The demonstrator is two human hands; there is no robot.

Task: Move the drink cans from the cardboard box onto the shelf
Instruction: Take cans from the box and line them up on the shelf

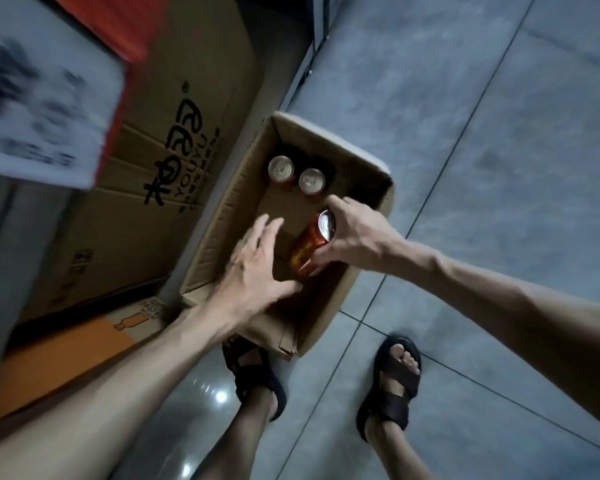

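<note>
Over the box [361, 157], the right hand [357, 233] gripped a tilted can [309, 247], its top toward the far end. The left hand [253, 271], fingers spread and empty, hovered beside it; two upright cans [281, 168] stood beyond its fingertips [276, 222], near the far wall.

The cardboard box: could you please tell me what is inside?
Two upright cans; a third can tilted in the right hand. The left hand hides some of the box.
</note>
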